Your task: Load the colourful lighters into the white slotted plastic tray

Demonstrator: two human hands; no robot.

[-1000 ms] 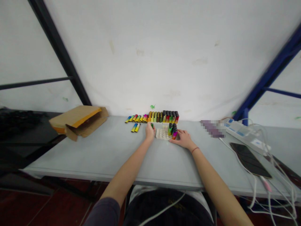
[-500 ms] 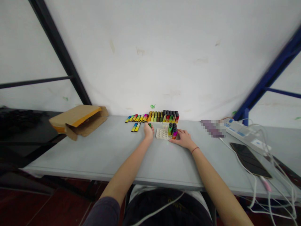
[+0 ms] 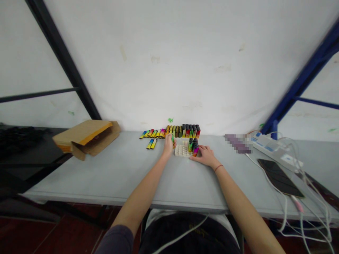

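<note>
A green lighter is held upright in my left hand, whose fingers are closed around it just left of a white tray with round holes. The right end of this tray holds several colourful lighters standing with their black tops up. My right hand grips that end, thumb along the front and fingers behind the lighters. To the left of my left hand, two lighters lie flat on the table. Behind them lies a row of more lighters.
By the wall stand packed rows of lighters, one group with yellowish tops and one with black tops. An opened cardboard box sits at the left. On the right are a phone, a power strip and white cables.
My left hand has moved slightly right and forward toward the tray, and the green lighter in it now stands more upright. My right hand stays at the tray's right end.
</note>
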